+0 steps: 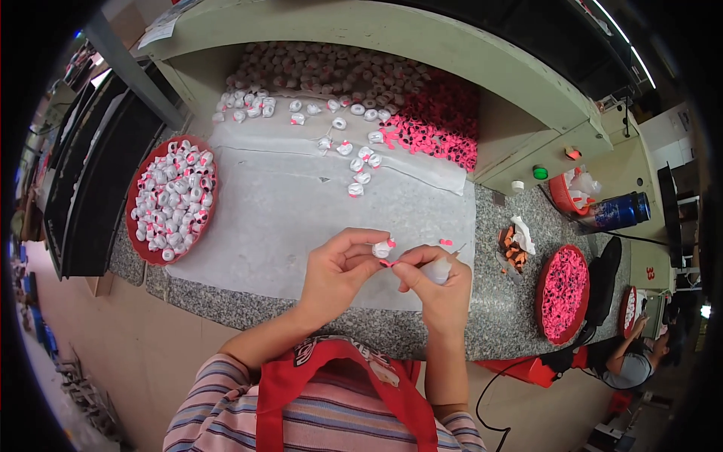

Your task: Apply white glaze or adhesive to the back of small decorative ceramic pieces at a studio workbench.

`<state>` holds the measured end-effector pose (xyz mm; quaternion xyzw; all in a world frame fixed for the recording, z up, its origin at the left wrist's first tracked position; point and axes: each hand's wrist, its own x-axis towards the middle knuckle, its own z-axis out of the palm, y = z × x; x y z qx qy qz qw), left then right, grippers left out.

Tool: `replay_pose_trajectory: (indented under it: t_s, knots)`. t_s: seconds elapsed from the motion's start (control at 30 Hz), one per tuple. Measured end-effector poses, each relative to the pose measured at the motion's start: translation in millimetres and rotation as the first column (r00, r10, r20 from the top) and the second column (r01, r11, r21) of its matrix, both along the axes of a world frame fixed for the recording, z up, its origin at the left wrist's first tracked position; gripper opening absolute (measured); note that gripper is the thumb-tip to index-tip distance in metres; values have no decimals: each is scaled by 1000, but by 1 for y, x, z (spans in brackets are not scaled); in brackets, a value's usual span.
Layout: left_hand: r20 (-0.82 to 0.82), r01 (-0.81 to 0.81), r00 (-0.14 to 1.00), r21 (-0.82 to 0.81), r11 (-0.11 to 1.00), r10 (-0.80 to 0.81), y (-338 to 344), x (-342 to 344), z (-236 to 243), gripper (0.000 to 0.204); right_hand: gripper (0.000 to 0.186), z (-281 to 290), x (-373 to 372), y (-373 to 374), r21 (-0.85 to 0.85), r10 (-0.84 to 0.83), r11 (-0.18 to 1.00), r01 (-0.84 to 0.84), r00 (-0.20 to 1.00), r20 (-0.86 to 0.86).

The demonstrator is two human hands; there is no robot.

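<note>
Your left hand (337, 271) pinches a small white piece (382, 248). Your right hand (439, 280), touching it, grips what may be a small bottle (439, 270). Red tray (135, 197) lies well left of the piece.

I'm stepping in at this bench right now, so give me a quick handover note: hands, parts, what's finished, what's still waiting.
Left hand: pinches a small white piece with a pink bit.
Right hand: holds a small whitish bottle, its thumb and forefinger meeting the piece.
Red tray, far left: heaped with white-and-pink pieces, apparently done.
White sheet: loose pieces scattered at its back.
Under the shelf: white pieces and a pink pile.
Right tray: pink parts.
Left: many loose pieces.
</note>
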<state>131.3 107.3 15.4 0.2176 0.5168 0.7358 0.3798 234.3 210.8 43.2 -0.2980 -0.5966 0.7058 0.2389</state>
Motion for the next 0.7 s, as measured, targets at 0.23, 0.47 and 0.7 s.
replay_pose_trajectory:
  t_s: [0.23,0.47,0.7]
  knots:
    - [-118,11,993,56,998,-4,-6,-2,3,29,10,-9,-1,-8,31,-73,997,73,997,19]
    - [-70,49,997,109,993,-42,-9,-6,8,25,13,-10,-1,-17,230,-104,967,110,994,-39]
    - [-467,-35,882,69,997,63,-8,2,7,21,15,-4,2,-14,263,-99,961,89,995,24]
